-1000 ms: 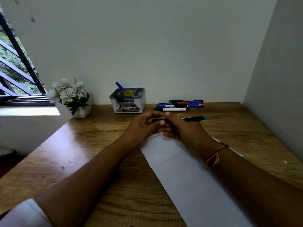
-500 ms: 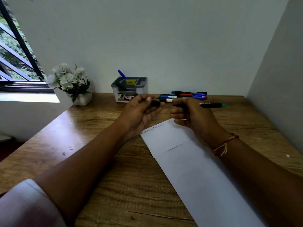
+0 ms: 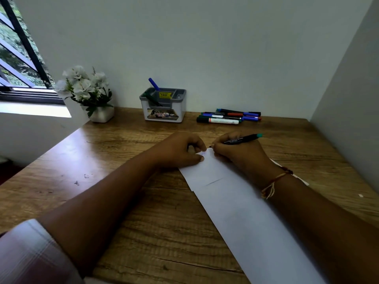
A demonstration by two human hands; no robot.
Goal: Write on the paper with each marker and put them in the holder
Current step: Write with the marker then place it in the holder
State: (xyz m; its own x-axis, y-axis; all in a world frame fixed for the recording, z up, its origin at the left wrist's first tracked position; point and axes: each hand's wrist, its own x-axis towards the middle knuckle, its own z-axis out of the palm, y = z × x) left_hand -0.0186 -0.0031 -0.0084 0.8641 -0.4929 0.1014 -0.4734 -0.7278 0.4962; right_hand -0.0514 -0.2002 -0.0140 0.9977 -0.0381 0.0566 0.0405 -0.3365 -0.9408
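A long white paper (image 3: 235,203) lies slanted on the wooden desk (image 3: 114,160). My right hand (image 3: 238,156) grips a black marker with a teal end (image 3: 243,138), its tip touching the paper's far corner. My left hand (image 3: 180,150) rests curled on the paper's far left corner, thumb pressing it down; the cap it took is hidden inside the fingers. The grey and white holder (image 3: 164,111) stands at the back wall with a blue marker (image 3: 153,84) and a green marker (image 3: 152,100) in it. Several more markers (image 3: 227,117) lie in a pile right of the holder.
A white pot of white flowers (image 3: 90,95) stands at the desk's back left corner, by the window (image 3: 18,58). A wall (image 3: 348,119) closes off the desk's right side. A small white scrap (image 3: 360,195) lies near the right edge.
My hands pulled apart, the left one taking the cap off the marker. Both then dropped onto the paper, the marker tip coming down at its far corner.
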